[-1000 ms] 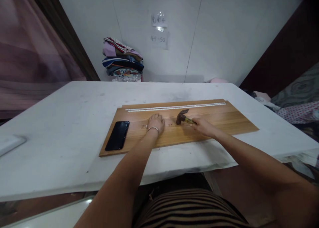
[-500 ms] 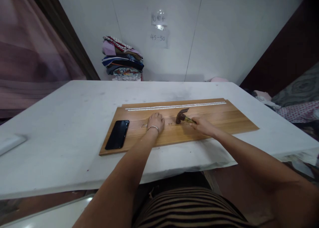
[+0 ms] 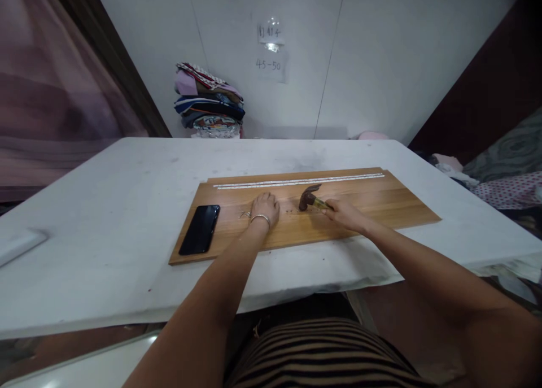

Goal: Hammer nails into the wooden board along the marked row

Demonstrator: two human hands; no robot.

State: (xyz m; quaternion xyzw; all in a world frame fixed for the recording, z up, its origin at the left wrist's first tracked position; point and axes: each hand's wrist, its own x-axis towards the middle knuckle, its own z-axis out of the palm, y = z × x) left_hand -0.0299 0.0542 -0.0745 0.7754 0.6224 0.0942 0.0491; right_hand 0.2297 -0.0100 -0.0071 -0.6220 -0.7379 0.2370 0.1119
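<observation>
My right hand is wrapped round the handle of a claw hammer, whose head rests on or just above a wooden board. My left hand, with a bracelet at the wrist, lies flat on the board, fingers stretched out and pointing away from me. Several loose nails lie against its left side. Between the hand and the hammer head, a few small dark nail heads or marks dot the wood. Two white measuring strips run along the board's far edge.
A black phone lies on the board's left end. The board sits on a table with a white cover. Behind the table stands a pile of folded clothes by the wall. A pink curtain hangs at the left.
</observation>
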